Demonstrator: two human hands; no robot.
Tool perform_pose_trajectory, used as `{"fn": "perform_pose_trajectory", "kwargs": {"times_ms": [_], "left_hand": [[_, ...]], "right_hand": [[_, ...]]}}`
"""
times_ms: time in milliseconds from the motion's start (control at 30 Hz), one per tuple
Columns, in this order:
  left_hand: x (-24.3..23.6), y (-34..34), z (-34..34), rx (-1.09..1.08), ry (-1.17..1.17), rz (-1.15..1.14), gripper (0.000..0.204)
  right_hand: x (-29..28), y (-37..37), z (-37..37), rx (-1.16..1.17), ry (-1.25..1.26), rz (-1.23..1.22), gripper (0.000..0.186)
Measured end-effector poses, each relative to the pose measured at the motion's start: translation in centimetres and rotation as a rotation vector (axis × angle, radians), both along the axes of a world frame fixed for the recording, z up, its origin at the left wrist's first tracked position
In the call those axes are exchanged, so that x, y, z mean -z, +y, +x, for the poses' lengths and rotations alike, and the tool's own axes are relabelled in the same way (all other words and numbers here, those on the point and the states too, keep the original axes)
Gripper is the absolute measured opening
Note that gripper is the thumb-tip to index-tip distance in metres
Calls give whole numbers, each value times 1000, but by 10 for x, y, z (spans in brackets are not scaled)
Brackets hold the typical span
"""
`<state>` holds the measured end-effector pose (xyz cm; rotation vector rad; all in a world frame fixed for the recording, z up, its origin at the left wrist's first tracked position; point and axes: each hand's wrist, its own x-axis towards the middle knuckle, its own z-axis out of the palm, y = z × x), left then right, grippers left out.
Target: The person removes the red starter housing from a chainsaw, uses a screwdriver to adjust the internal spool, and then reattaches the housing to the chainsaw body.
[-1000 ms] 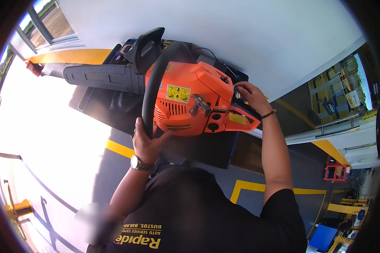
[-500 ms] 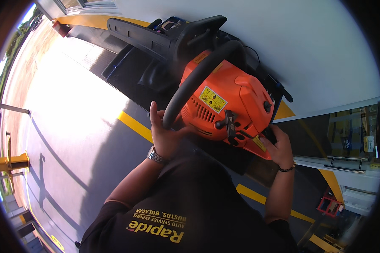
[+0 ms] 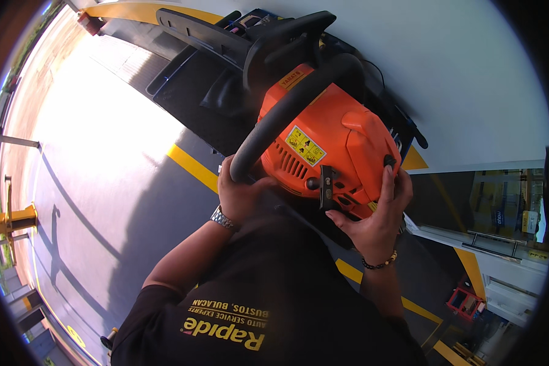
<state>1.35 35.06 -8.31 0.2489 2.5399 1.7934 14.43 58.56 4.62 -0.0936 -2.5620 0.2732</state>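
Observation:
An orange and black chainsaw [image 3: 323,128] is in front of me, its black bar cover [image 3: 204,38] pointing to the far left. My left hand [image 3: 241,192] is closed around the lower end of the curved black front handle [image 3: 287,119]. At the rear of the orange housing is my right hand [image 3: 378,213], its fingers bent round the end. One fingertip touches the black knob [image 3: 389,160], and the thumb reaches toward the black starter pull grip [image 3: 326,188]. The rear handle is mostly hidden behind this hand.
Beneath and behind the chainsaw is a black cart or tray [image 3: 189,97] with small items at its far end. A white wall [image 3: 470,91] rises at the far right. A red wheeled rack [image 3: 465,302] stands to the right; a yellow post [image 3: 12,221] is at left.
My right hand has moved from the rear handle up onto the housing, with a finger now at the knob. The left hand stays at the front handle, its fingers now wrapped closer.

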Motion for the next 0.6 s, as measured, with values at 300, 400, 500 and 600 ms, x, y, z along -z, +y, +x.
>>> {"fn": "perform_pose_trajectory", "kwargs": {"times_ms": [300, 400, 500, 600], "left_hand": [[-43, 34, -38, 198, 175, 137, 86], [-60, 58, -66, 344, 347, 103, 90], [-105, 84, -93, 501, 373, -39, 92], [-118, 98, -115, 601, 266, 95, 85]], "right_hand": [[22, 41, -50, 157, 45, -230, 136], [20, 63, -64, 180, -15, -484, 132], [20, 85, -76, 160, -61, -938, 122], [30, 107, -91, 171, -54, -925, 108]]}}
